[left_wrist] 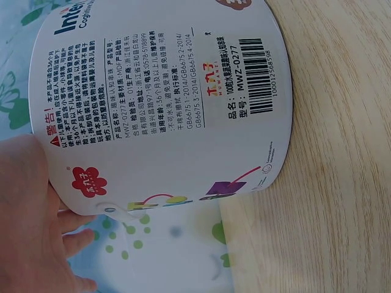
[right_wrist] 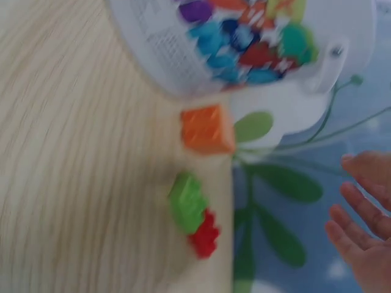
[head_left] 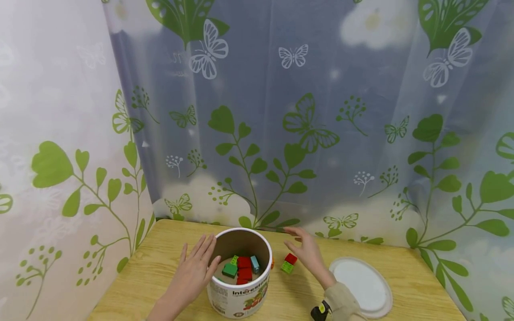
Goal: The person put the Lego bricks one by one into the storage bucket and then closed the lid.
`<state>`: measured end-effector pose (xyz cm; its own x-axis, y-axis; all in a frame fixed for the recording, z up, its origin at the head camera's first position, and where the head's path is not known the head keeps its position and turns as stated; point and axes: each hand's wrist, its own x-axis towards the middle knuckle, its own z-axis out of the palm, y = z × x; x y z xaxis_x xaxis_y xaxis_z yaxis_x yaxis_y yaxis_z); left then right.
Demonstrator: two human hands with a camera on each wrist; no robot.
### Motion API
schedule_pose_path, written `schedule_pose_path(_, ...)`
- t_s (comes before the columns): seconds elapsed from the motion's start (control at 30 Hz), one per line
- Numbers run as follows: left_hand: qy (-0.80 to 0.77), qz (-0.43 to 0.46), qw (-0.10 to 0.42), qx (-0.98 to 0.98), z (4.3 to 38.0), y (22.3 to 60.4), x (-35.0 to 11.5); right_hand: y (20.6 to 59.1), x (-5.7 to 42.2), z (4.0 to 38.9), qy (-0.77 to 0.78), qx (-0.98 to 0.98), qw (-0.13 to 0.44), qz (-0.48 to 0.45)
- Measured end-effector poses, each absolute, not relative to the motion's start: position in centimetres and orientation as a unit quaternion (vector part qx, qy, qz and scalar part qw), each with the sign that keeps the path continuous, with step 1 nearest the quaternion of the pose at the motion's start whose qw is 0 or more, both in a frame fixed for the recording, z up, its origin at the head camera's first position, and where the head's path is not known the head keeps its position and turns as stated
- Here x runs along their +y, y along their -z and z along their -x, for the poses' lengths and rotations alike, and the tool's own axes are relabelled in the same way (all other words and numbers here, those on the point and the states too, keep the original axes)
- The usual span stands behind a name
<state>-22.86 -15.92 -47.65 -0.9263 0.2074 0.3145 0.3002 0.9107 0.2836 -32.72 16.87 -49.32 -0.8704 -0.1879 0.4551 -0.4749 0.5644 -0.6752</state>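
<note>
A white printed bucket point(head_left: 238, 301) stands on the table with several toy building blocks inside: red blocks point(head_left: 244, 268), a green block point(head_left: 230, 270) and a blue block point(head_left: 254, 264). My left hand point(head_left: 192, 267) rests at the bucket's left rim, fingers straight. To the right of the bucket, my right hand point(head_left: 307, 249) is raised over the table with nothing in its fingers. Below it lie a red block point(head_left: 291, 258) and a light green block point(head_left: 287, 267), touching each other. An orange block point(right_wrist: 208, 129) sits close beside the bucket, mostly hidden in the head view.
A round white lid point(head_left: 359, 285) lies on the right of the wooden table point(head_left: 160, 249). A patterned curtain point(head_left: 257, 133) with leaves and butterflies hangs right behind the table's far edge. A dark band point(head_left: 320, 310) is on the right wrist.
</note>
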Motion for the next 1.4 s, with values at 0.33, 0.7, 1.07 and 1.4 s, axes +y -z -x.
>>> schedule_pose_path(0.33,0.172,0.134,0.138,-0.966,22.9,47.6,-15.9,53.1,19.2,34.5,-0.38,-0.897,0.13,-0.186)
schedule_pose_path(0.7,0.167,0.135,0.137,-0.967,22.8,47.4,-15.8,54.8,20.5,35.1,-0.326,-0.916,0.056,-0.227)
schedule_pose_path(1.07,0.168,0.135,0.144,-0.966,22.9,47.4,-15.8,55.1,20.8,35.2,-0.282,-0.906,0.044,-0.312)
schedule_pose_path(1.4,0.166,0.132,0.138,-0.967,22.8,47.6,-16.0,55.2,20.9,34.8,-0.257,-0.918,0.071,-0.294)
